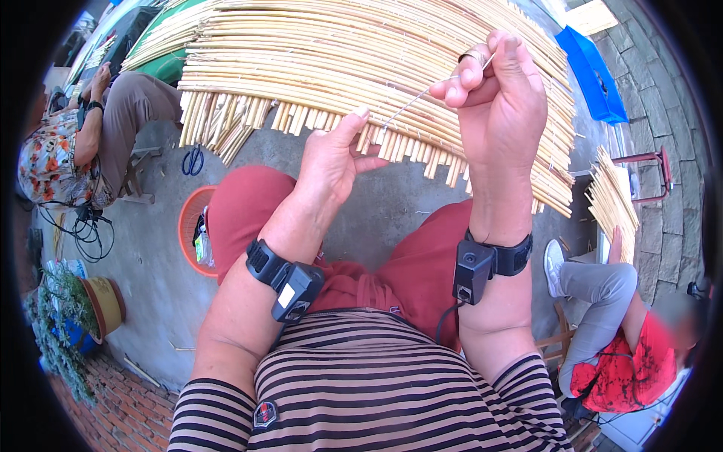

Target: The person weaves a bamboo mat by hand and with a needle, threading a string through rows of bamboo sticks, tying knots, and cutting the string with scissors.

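Note:
A wide mat of pale yellow reeds, bound with thin cross threads, lies in front of me with uneven reed ends along its near edge. My left hand is closed at that edge, its thumb on top of the reeds near the thread and its fingers partly hidden below. Over the right part of the mat, my right hand is raised and pinches a thin white thread. The thread slants from those fingers down to the reeds beside my left thumb.
An orange basket stands by my left knee, with blue-handled scissors on the floor beyond. A potted plant is at left. One person sits at far left, another at right beside a smaller reed bundle. A blue box lies at upper right.

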Demonstrator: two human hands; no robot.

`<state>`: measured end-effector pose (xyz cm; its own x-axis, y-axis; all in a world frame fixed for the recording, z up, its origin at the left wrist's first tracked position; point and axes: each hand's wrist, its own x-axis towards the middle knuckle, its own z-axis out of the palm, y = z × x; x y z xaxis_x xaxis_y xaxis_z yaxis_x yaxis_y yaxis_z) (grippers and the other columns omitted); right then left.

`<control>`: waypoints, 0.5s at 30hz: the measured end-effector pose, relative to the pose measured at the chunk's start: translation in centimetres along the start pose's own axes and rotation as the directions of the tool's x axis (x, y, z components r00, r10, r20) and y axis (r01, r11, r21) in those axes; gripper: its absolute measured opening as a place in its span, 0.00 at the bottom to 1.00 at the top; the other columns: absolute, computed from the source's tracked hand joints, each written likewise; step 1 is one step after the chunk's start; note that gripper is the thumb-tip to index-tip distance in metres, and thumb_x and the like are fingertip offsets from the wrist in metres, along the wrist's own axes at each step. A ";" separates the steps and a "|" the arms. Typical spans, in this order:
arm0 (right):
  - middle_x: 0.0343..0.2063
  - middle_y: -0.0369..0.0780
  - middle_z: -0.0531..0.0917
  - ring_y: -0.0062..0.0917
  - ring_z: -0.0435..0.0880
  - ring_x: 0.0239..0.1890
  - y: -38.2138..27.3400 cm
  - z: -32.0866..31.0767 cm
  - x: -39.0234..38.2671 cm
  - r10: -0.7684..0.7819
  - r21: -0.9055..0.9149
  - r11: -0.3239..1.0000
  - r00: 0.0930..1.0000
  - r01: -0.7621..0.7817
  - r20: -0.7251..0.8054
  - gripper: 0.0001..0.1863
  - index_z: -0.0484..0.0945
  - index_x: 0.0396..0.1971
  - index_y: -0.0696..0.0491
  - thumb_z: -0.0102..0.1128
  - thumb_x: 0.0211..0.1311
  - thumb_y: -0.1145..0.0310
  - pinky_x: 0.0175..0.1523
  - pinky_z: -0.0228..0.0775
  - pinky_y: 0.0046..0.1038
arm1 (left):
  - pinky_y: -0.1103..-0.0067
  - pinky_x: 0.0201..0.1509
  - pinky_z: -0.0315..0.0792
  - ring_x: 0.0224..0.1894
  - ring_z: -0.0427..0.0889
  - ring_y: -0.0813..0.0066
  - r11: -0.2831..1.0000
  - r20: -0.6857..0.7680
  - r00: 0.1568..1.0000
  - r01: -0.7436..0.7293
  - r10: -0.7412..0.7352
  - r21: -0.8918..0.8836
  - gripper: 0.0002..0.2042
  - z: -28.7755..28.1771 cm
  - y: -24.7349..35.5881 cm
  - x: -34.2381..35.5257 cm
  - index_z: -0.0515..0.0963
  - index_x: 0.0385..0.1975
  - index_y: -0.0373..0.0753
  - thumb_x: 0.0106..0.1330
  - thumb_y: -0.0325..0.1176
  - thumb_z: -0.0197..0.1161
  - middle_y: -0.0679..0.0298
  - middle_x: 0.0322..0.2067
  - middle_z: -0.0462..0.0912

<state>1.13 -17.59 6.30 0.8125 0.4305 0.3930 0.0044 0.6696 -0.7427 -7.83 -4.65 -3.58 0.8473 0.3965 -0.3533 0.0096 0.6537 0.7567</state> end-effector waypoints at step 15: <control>0.47 0.43 0.83 0.25 0.84 0.30 -1.6 -4.1 -0.4 -0.146 -0.966 0.257 0.987 -0.027 -0.066 0.23 0.78 0.56 0.49 0.64 0.58 0.76 0.37 0.77 0.22 | 0.65 0.39 0.85 0.41 0.82 0.68 0.996 0.039 0.999 -0.033 0.037 -0.087 0.18 0.3 0.5 -0.2 0.72 0.53 0.36 0.66 0.34 0.63 0.59 0.44 0.80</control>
<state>3.17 -21.35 5.07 0.8400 0.2869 0.4604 0.5424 -0.4244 -0.7250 -7.84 -4.58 -2.97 0.8672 0.3947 -0.3035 -0.0648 0.6938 0.7173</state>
